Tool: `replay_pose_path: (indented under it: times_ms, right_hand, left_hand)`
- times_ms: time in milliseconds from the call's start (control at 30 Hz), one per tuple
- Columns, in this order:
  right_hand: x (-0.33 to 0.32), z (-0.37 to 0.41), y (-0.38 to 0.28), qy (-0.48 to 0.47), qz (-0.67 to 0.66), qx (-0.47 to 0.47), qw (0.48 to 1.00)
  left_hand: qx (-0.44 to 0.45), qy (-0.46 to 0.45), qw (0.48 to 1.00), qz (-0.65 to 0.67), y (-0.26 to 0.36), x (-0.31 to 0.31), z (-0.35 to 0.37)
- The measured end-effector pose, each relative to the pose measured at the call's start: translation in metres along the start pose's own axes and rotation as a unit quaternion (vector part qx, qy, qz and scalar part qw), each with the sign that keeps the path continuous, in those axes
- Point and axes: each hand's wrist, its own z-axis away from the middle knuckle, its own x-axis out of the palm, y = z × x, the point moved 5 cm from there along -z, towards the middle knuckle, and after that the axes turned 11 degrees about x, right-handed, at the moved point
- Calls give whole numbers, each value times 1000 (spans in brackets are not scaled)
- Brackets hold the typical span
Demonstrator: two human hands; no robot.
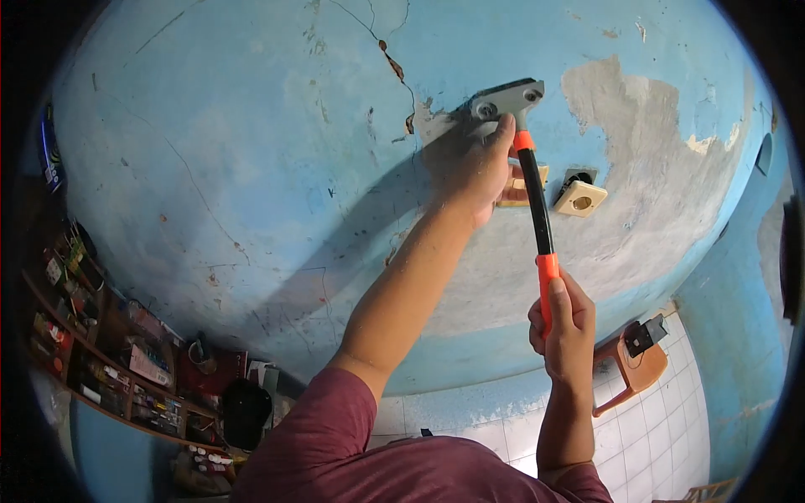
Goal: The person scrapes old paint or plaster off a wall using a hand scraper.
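A long-handled scraper (pixel 537 197) with a grey head, black shaft and orange grips stands nearly upright in front of a blue wall (pixel 251 151). My left hand (pixel 486 172) is closed near its head, thumb pressed up along the neck just below the blade. Lower down, my right hand (pixel 566 323) wraps round the orange end of the handle. The blade lies at the wall beside a patch of bared plaster. Behind my left hand, a wall switch plate (pixel 539 180) is partly hidden. A cream socket (pixel 580 199) hangs loose from its box to the right.
A jagged crack (pixel 392 67) runs down the wall left of the blade. Grey plaster (pixel 625 109) shows on the right. An orange stool (pixel 641 365) with a dark object on it stands on white floor tiles (pixel 662 419). Cluttered shelves (pixel 126 402) fill the lower left.
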Motion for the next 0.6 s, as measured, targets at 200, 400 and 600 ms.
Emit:
replay_pose_path:
  times_ms: [200,400,600]
  right_hand:
    - [2,1,14,-1,15,-7,1000]
    - [1,7,11,-12,14,8,1000]
    - [8,3,-2,-17,-14,18,1000]
  left_hand:
    - [-7,10,1000,-16,-15,-10,8]
    - [-9,5,1000,-25,-9,-4,10]
    - [23,13,999,-40,4,-1,-2]
